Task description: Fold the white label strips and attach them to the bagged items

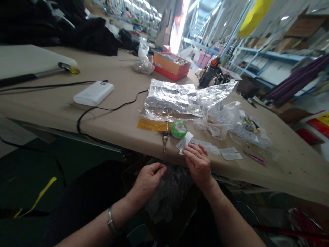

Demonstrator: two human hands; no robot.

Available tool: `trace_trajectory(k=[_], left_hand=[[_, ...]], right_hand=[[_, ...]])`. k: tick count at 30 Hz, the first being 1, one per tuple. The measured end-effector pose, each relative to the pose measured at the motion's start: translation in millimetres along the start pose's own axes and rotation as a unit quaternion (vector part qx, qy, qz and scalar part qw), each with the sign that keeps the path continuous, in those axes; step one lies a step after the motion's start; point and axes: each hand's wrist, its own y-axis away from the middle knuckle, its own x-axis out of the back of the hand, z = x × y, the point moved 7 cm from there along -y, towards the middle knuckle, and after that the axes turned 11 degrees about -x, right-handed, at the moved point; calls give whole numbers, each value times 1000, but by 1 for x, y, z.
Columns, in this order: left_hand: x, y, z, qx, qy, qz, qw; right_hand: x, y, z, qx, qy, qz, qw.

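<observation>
My left hand [150, 178] hovers in front of the table edge, thumb and fingers pinched together; anything between them is too small to see. My right hand [197, 162] rests at the edge with its fingers stretched out, touching a crumpled white paper-like piece [185, 140]. More thin white strips [207, 146] and a small white rectangle [231, 153] lie to its right. Just beyond the hands sit a green-rimmed round roll or tin [179, 129] and a slim tool with a pointed metal tip [165, 139], its tip overhanging the edge. An amber film strip [151, 125] lies beside the tool.
Silvery foil packaging [172, 97] and clear plastic bags [222, 118] cover the middle. Pink-handled scissors or tweezers [254, 157] lie right. A white power bank [94, 93] with a black cable [110, 109] is left. An orange box [171, 67] stands behind. Below hangs crumpled translucent plastic [167, 202].
</observation>
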Motion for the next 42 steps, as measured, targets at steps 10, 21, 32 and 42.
trace_trajectory(k=[10, 21, 32, 42], left_hand=[[-69, -4, 13, 182, 446, -23, 876], [-69, -6, 12, 207, 274, 2, 939], [-80, -7, 16, 231, 312, -29, 921], [-89, -4, 22, 201, 429, -32, 880]], right_hand=[[24, 39, -37, 73, -83, -48, 993], [24, 16, 38, -90, 178, -74, 977], [44, 33, 30, -53, -90, 36, 994], [27, 56, -21, 72, -91, -75, 990]])
